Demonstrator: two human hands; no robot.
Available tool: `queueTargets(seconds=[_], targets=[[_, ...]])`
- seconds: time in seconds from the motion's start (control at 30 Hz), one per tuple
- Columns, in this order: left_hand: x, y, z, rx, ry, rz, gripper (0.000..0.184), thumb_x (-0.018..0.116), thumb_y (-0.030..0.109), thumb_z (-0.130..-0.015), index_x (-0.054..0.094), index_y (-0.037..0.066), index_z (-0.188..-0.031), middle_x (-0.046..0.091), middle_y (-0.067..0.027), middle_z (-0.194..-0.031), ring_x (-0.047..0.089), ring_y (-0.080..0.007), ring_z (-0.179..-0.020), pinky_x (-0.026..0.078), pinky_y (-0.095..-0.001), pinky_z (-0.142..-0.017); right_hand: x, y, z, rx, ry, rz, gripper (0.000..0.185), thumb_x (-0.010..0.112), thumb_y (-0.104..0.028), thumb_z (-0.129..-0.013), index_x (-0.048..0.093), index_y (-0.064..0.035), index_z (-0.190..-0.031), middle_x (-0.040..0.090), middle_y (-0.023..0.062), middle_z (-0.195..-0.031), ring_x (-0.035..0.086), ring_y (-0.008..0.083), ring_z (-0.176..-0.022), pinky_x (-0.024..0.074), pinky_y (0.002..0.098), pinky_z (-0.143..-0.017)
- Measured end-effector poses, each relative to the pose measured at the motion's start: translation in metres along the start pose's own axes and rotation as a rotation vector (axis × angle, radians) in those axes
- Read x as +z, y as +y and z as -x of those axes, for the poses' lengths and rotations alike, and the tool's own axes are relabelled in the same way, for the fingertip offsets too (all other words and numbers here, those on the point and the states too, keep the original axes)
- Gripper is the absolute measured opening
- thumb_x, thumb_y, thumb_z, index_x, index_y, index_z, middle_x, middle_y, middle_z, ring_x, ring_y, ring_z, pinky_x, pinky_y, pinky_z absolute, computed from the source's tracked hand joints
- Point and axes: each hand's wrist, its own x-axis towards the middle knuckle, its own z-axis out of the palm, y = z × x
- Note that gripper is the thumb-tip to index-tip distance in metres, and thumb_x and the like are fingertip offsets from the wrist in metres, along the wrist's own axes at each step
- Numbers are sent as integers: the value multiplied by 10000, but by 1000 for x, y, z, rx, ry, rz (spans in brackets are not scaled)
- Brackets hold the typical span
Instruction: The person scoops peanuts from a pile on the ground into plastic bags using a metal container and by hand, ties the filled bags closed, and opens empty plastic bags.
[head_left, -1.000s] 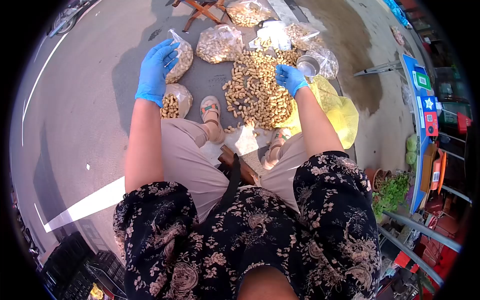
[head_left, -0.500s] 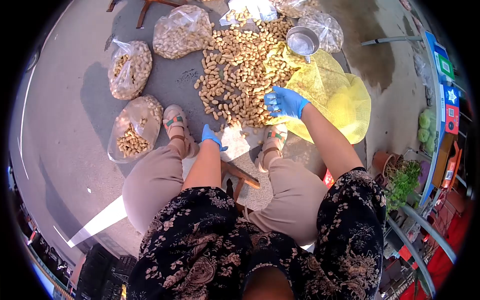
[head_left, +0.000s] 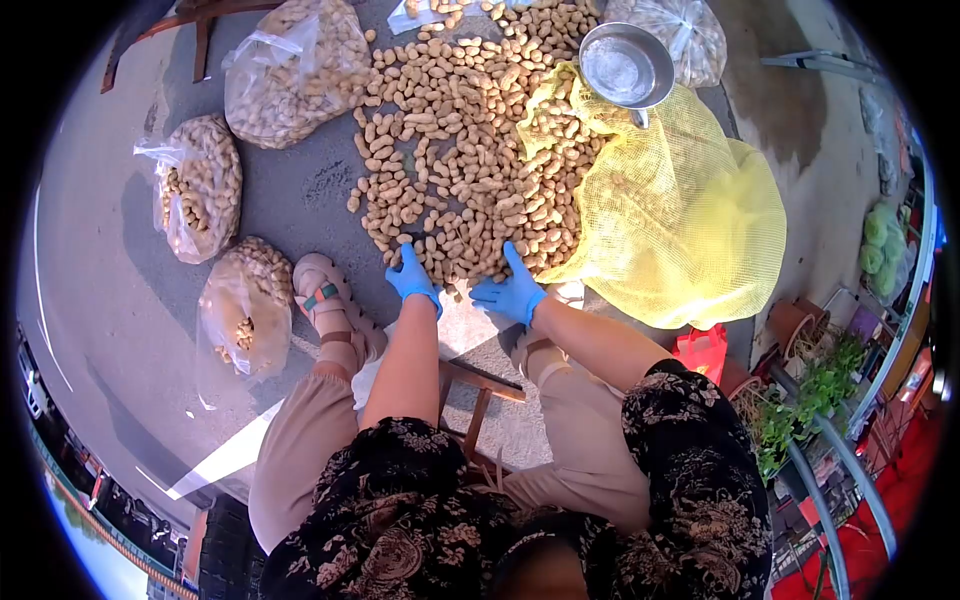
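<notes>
In blue gloves, both my hands are at the near edge of a spread of unshelled peanuts (head_left: 470, 150) on the ground. My left hand (head_left: 412, 277) is open, its fingers stretched forward against the nearest peanuts. Facing it, my right hand (head_left: 511, 290) is also open, thumb up and fingers extended leftward. A few peanuts lie in the gap between the hands. To the right, a yellow mesh bag (head_left: 690, 220) lies spread out, its mouth overlapping the pile. A metal pan (head_left: 627, 66) with a short handle rests at the top of the bag.
Clear plastic bags of peanuts stand on the left: a large bag (head_left: 300, 80), a middle bag (head_left: 200, 190) and a nearer bag (head_left: 245, 310). Another peanut bag (head_left: 680, 35) is behind the pan. A wooden stool (head_left: 480, 385) is below me; potted plants (head_left: 810, 400) stand right.
My right hand has come down and left from beside the yellow mesh bag to the pile's near edge. My left hand has reached forward to the peanuts. The view has shifted closer.
</notes>
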Motion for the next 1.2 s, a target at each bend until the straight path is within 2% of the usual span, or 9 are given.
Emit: queueTargets(seconds=[0.23, 0.4, 0.5, 0.57, 0.7, 0.73, 0.83, 0.97, 1.2], targets=[[121, 48, -10, 397, -138, -487, 848, 672, 297, -744, 202, -5, -1383, 371, -196, -1335, 443, -291, -1157, 382, -379, -957, 75, -75, 27, -192, -349, -267, 696, 513, -564, -809, 344, -158, -1350, 378, 148, -1357, 387, 380, -1206, 327, 546, -974], [147, 99, 57, 164, -523, -387, 798, 652, 279, -764, 200, 118, -1402, 352, -153, -1356, 421, -261, -1176, 401, -456, -906, 92, -140, 51, -363, -334, 35, 562, 541, -374, -862, 360, -102, -1319, 464, 134, -1282, 531, 342, -1076, 431, 563, -885], [139, 118, 52, 200, -701, -492, 628, 622, 247, -790, 352, 128, -1345, 479, -122, -1208, 459, -242, -1108, 444, -432, -830, 117, -168, 117, -520, 181, 719, 520, 569, -373, -843, 455, -40, -1226, 501, 177, -1215, 616, 313, -901, 508, 379, -780], [126, 131, 57, 473, -606, -610, 552, 606, 245, -805, 409, 114, -1303, 532, -94, -1117, 482, -224, -1053, 457, -413, -795, 96, -194, 128, -1051, 379, 1044, 468, 602, -346, -839, 520, 19, -1119, 503, 204, -1164, 617, 257, -743, 496, 298, -640], [92, 143, 0, 1153, 7, -871, 551, 639, 317, -781, 465, 95, -1255, 368, -182, -1322, 391, -345, -1172, 374, -453, -936, 82, -234, 155, -1818, 1189, 1177, 544, 696, -387, -749, 532, 42, -1039, 543, 163, -888, 547, 240, -678, 473, 338, -685], [85, 147, -2, 1117, 152, -903, 577, 632, 347, -781, 451, 95, -1268, 361, -189, -1326, 381, -358, -1178, 358, -457, -954, 76, -245, 146, -1703, 1308, 1280, 554, 657, -453, -767, 551, 23, -1030, 586, 133, -917, 548, 198, -701, 470, 308, -667], [67, 141, -22, 892, 308, -948, 631, 596, 439, -783, 423, 99, -1285, 355, -200, -1330, 370, -381, -1182, 344, -473, -963, 82, -257, 144, -903, 596, 789, 583, 599, -540, -778, 568, -14, -1028, 625, 82, -959, 555, 173, -711, 464, 284, -647], [72, 117, -53, 852, 223, -994, 647, 544, 494, -798, 411, 90, -1285, 385, -217, -1294, 390, -392, -1162, 374, -485, -922, 64, -266, 99, -847, 248, 426, 476, 542, -505, -833, 607, -50, -959, 643, 56, -863, 549, 126, -683, 458, 279, -621], [147, 93, 10, 769, 6, -751, 610, 573, 425, -807, 398, 91, -1286, 333, -282, -1275, 413, -434, -1116, 392, -461, -915, 137, -243, 91, -1637, 1161, 1623, 349, 570, -370, -823, 580, -40, -709, 562, 153, -682, 588, 294, -663, 465, 417, -602]])
